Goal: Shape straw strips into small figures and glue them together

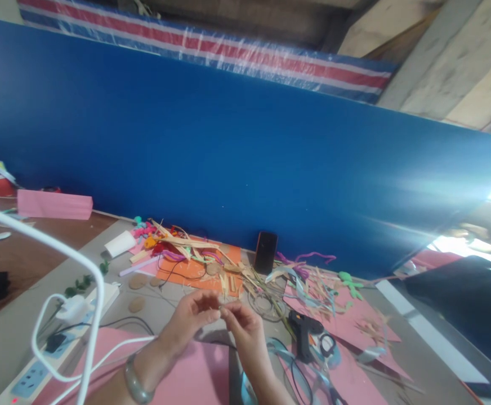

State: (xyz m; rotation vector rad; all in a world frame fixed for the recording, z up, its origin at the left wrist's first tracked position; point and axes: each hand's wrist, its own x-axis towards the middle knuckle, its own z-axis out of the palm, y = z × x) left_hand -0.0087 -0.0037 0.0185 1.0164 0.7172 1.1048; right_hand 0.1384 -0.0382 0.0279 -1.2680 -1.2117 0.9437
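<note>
Over the near edge of the table, my left hand [195, 315] and my right hand [243, 326] meet fingertip to fingertip. Both pinch at the same spot, and what they hold is too small to make out. A bangle circles my left wrist. Pink paper [199, 371] lies below my hands. To the right of my right hand rests a black glue gun [305, 334], with scissors [327, 343] and light blue ribbon beside it.
A phone [266, 253] leans against the blue partition [228, 140]. Craft sticks and pipe cleaners [178, 247] pile up on orange paper [173, 275]. At the left, a power strip [38, 371] and a thick white cable [97, 304] stand close to my left arm. Wooden discs [136, 305] lie nearby.
</note>
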